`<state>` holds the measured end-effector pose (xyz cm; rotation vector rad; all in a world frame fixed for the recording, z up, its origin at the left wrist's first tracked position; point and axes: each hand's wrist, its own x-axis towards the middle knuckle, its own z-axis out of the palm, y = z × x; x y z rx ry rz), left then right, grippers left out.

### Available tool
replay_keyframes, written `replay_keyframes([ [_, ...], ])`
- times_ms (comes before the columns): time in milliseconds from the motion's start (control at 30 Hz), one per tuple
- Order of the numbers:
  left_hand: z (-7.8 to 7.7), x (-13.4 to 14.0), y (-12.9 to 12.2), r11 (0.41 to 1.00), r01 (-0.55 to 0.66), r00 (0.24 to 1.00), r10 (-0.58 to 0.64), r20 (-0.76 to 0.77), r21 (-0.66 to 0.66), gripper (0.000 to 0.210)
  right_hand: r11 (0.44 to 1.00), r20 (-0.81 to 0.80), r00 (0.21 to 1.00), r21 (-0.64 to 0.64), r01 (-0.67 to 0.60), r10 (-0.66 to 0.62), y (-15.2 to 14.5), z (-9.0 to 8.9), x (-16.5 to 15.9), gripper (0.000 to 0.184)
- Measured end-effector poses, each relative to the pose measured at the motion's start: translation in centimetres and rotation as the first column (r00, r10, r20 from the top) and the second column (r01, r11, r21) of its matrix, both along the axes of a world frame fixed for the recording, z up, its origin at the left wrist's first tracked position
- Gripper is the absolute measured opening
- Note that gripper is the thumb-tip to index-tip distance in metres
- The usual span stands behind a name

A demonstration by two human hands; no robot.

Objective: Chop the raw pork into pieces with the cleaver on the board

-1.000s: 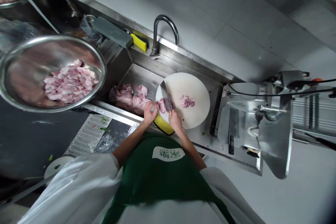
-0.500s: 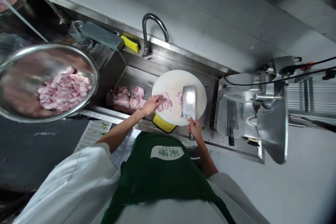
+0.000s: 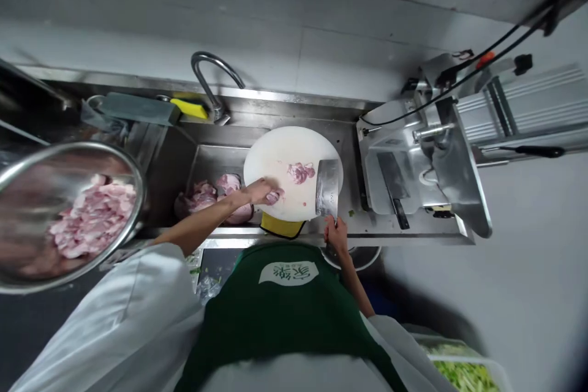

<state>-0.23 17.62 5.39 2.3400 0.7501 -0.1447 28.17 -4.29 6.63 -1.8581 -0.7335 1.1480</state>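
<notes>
On the round white cutting board [image 3: 275,156], my left hand [image 3: 258,190] is closed around a small piece of raw meat [image 3: 272,197] at the board's left front. My right hand [image 3: 336,234] grips the handle of a cleaver [image 3: 327,187], whose broad blade lies over the board's right side. Between the two hands, a small heap of cut meat [image 3: 301,173] rests on the board. Larger raw meat pieces [image 3: 203,195] sit in the sink just left of the board. A yellow cloth or pad [image 3: 282,227] shows under the board's front edge.
A big steel bowl [image 3: 140,190] with meat chunks stands at left. Behind the board rises a faucet [image 3: 206,58], beside a yellow-handled item [image 3: 190,108]. At right is a metal slicer [image 3: 463,165] with another cleaver [image 3: 392,180] on its tray. A vegetable container [image 3: 496,373] sits lower right.
My left hand has gone from flat fingers on the meat to a closed grip on one piece. Cut meat now sits together mid-board, away from the cleaver. The head view has turned.
</notes>
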Motion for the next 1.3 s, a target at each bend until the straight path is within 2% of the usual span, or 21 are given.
replay_keyframes([
  [67,0.5,0.6,-0.4,0.984,-0.133,0.989,0.140,0.050,-0.122,0.029,1.000,0.015,1.000,-0.016,0.015,-0.014,-0.1,0.0,0.3,0.053],
  [133,0.7,1.4,-1.0,0.934,-0.303,0.945,0.320,0.065,-0.188,0.027,0.999,0.073,0.997,-0.035,0.004,-0.001,0.1,0.2,0.8,0.052],
  [233,0.2,2.0,-3.0,0.848,-0.510,0.851,0.522,0.058,-0.143,0.039,0.995,0.297,0.951,-0.055,-0.079,0.092,0.5,0.9,1.4,0.047],
  [300,-0.4,1.7,-4.9,0.790,-0.608,0.790,0.612,0.040,-0.072,0.050,0.982,0.472,0.862,-0.085,-0.168,0.188,1.0,1.8,1.4,0.042],
  [400,-1.5,0.1,-7.8,0.702,-0.712,0.698,0.711,0.084,-0.018,0.054,0.925,0.605,0.702,-0.198,-0.324,0.375,1.9,3.4,0.3,0.036],
  [500,-2.4,-1.4,-9.8,0.633,-0.772,0.610,0.761,0.222,-0.051,0.040,0.813,0.596,0.558,-0.361,-0.456,0.577,3.3,5.2,-2.1,0.032],
  [567,-2.9,-2.0,-10.5,0.592,-0.800,0.540,0.783,0.308,-0.103,0.030,0.741,0.568,0.483,-0.432,-0.515,0.667,4.6,6.7,-3.9,0.031],
  [600,-3.1,-2.2,-10.8,0.571,-0.811,0.505,0.793,0.341,-0.129,0.027,0.721,0.565,0.459,-0.439,-0.536,0.685,5.2,7.4,-4.7,0.031],
  [633,-3.3,-2.4,-11.1,0.552,-0.820,0.472,0.803,0.365,-0.154,0.025,0.719,0.576,0.449,-0.424,-0.551,0.683,5.7,8.1,-5.4,0.033],
  [700,-3.6,-2.7,-11.7,0.512,-0.838,0.413,0.821,0.394,-0.190,0.024,0.761,0.638,0.461,-0.334,-0.556,0.617,6.6,9.0,-6.7,0.040],
  [767,-3.7,-3.1,-12.5,0.451,-0.875,0.352,0.843,0.408,-0.177,0.024,0.813,0.696,0.496,-0.221,-0.540,0.519,7.2,8.9,-8.0,0.045],
  [833,-3.7,-3.5,-13.3,0.368,-0.923,0.291,0.857,0.424,-0.110,0.021,0.820,0.689,0.505,-0.235,-0.522,0.519,7.6,7.7,-9.1,0.044],
  [900,-3.4,-3.5,-13.6,0.295,-0.955,0.250,0.858,0.448,-0.033,0.019,0.765,0.616,0.476,-0.377,-0.522,0.628,7.9,5.9,-10.1,0.039],
  [933,-3.1,-3.2,-13.5,0.286,-0.958,0.252,0.851,0.461,-0.003,0.019,0.725,0.570,0.458,-0.446,-0.525,0.683,8.1,5.0,-10.4,0.037],
  [967,-2.9,-2.8,-13.2,0.302,-0.953,0.276,0.836,0.474,0.023,0.020,0.690,0.531,0.445,-0.491,-0.532,0.721,8.3,4.2,-10.6,0.035],
  [1000,-2.6,-2.2,-12.7,0.350,-0.935,0.330,0.811,0.484,0.051,0.021,0.674,0.512,0.443,-0.499,-0.544,0.736,8.6,3.5,-10.6,0.034],
  [1033,-2.5,-1.5,-12.1,0.428,-0.900,0.411,0.772,0.485,0.083,0.021,0.679,0.510,0.454,-0.476,-0.559,0.731,8.8,3.0,-10.3,0.033],
  [1100,-2.4,0.1,-10.6,0.609,-0.779,0.601,0.659,0.452,0.148,0.021,0.714,0.501,0.516,-0.393,-0.579,0.695,9.4,2.2,-9.1,0.027],
  [1167,-2.7,1.4,-9.3,0.722,-0.668,0.723,0.571,0.388,0.183,0.021,0.767,0.408,0.650,-0.312,-0.561,0.641,9.8,1.6,-7.2,0.021],
  [1233,-3.4,2.0,-8.6,0.749,-0.634,0.759,0.556,0.338,0.193,0.020,0.825,0.232,0.800,-0.289,-0.487,0.553,9.8,1.0,-4.9,0.022],
  [1300,-4.0,2.0,-8.3,0.744,-0.639,0.759,0.569,0.318,0.195,0.021,0.871,0.117,0.888,-0.287,-0.398,0.445,9.5,0.7,-2.8,0.028],
])
